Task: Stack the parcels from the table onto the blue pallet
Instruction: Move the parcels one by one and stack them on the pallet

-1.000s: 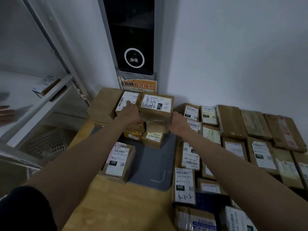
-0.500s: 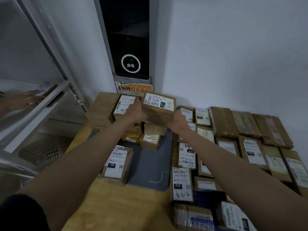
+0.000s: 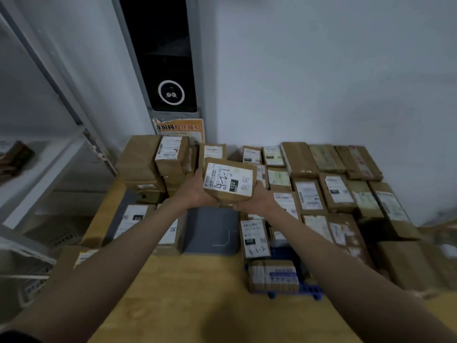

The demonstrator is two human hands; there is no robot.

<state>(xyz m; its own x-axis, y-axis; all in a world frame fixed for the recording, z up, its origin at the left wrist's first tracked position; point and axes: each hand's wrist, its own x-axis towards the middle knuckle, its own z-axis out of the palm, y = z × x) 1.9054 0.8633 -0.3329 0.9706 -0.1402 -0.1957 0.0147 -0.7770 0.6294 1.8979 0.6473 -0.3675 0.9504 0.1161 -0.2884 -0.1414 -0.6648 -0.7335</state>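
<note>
A brown cardboard parcel (image 3: 228, 181) with a white label marked 122 is lifted above the wooden table (image 3: 188, 293). My left hand (image 3: 196, 189) grips its left side and my right hand (image 3: 258, 200) grips its lower right corner. More parcels stay piled at the table's back left (image 3: 148, 162). The blue pallet (image 3: 284, 253) lies to the right, mostly hidden under rows of parcels (image 3: 329, 191).
A grey mat (image 3: 210, 231) lies on the table below my hands. A tall dark kiosk (image 3: 163, 55) with an orange notice stands against the wall behind. A white metal shelf (image 3: 37, 164) runs along the left.
Both hands have lifted the labelled parcel off the stack at the back and drawn it toward me and to the right.
</note>
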